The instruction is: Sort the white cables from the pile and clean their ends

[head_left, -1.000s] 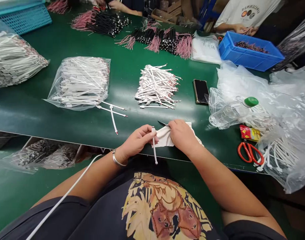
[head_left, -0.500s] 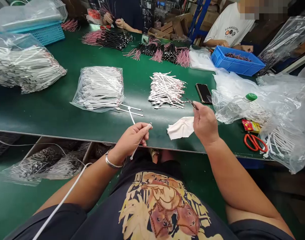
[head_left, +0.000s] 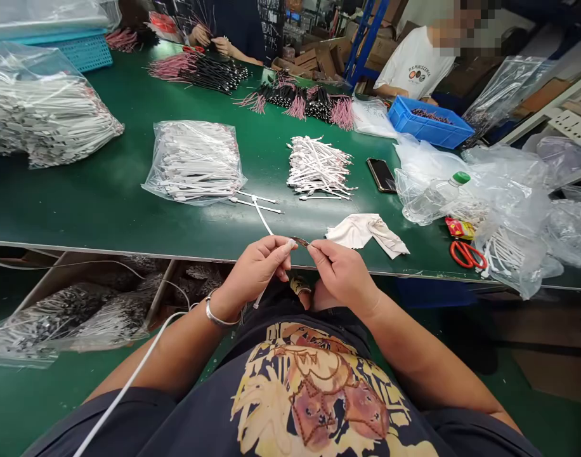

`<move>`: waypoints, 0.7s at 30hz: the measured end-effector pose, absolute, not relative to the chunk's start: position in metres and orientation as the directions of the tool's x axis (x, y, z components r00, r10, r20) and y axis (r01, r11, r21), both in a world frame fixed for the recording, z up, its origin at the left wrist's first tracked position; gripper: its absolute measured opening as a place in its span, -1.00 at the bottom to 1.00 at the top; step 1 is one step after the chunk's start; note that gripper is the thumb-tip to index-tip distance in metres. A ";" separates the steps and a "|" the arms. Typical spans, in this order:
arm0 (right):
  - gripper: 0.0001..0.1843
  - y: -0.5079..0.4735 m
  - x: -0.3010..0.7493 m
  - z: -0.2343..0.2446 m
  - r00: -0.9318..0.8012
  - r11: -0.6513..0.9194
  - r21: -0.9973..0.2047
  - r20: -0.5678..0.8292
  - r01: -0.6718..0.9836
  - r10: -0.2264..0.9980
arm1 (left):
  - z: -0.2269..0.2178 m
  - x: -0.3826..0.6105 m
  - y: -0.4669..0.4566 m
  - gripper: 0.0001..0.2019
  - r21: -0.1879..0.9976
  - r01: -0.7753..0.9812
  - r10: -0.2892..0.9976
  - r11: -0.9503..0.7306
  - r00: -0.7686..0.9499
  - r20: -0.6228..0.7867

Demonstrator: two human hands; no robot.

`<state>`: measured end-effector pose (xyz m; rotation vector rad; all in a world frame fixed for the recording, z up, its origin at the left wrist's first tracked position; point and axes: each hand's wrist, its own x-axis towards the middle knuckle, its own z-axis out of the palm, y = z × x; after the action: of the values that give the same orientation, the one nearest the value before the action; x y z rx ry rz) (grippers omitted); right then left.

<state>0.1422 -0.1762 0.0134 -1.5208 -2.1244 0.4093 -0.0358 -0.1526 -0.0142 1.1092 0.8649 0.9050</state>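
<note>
My left hand [head_left: 257, 270] is closed around a short white cable piece [head_left: 261, 296], with its connector end up by my fingertips. My right hand [head_left: 340, 273] pinches thin dark tweezers [head_left: 300, 241], and their tip touches the connector end. Both hands meet just in front of the green table's near edge [head_left: 129, 244]. A crumpled white cloth [head_left: 366, 231] lies on the table right behind my right hand. Farther back sit a loose pile of white cable pieces [head_left: 316, 168] and a clear bag of the same pieces [head_left: 195, 162].
A phone [head_left: 380, 174], a plastic bottle with a green cap [head_left: 430, 197], red scissors [head_left: 466, 254] and clear bags lie at the right. A blue bin [head_left: 428, 124] and pink-black wire bundles [head_left: 300, 101] sit farther back, where other people work. More bagged cables fill the left.
My right hand left the cloth, lifted with the tweezers, then came back down to meet my left hand. The left hand turned the cable's connector end towards the tweezers. The cloth lies free.
</note>
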 end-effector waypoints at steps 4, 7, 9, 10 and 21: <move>-0.68 -0.183 0.132 0.016 -0.231 0.302 -0.498 0.200 0.813 0.952 | -0.014 -0.045 -0.156 -0.77 0.975 -0.158 0.914 0.159 0.397 -0.084; -0.68 -0.185 0.123 0.018 -0.235 0.307 -0.483 0.205 0.820 0.950 | -0.013 -0.056 -0.160 -0.78 0.977 -0.161 0.919 0.138 0.388 -0.066; -0.68 -0.185 0.116 0.018 -0.244 0.317 -0.476 0.211 0.820 0.947 | -0.013 -0.063 -0.162 -0.77 0.978 -0.164 0.923 0.132 0.379 -0.061; -0.68 -0.185 0.113 0.018 -0.249 0.322 -0.475 0.211 0.819 0.945 | -0.013 -0.067 -0.162 -0.77 0.978 -0.161 0.925 0.130 0.374 -0.061; -0.67 -0.173 0.097 0.015 -0.275 0.141 -0.770 -0.047 0.622 0.960 | -0.015 -0.083 -0.156 -0.78 0.989 -0.110 0.938 0.101 0.343 -0.058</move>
<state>0.0974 -0.1733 0.0152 -1.5117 -1.9607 0.9662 -0.0831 -0.1564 -0.0149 1.2032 0.9026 0.9544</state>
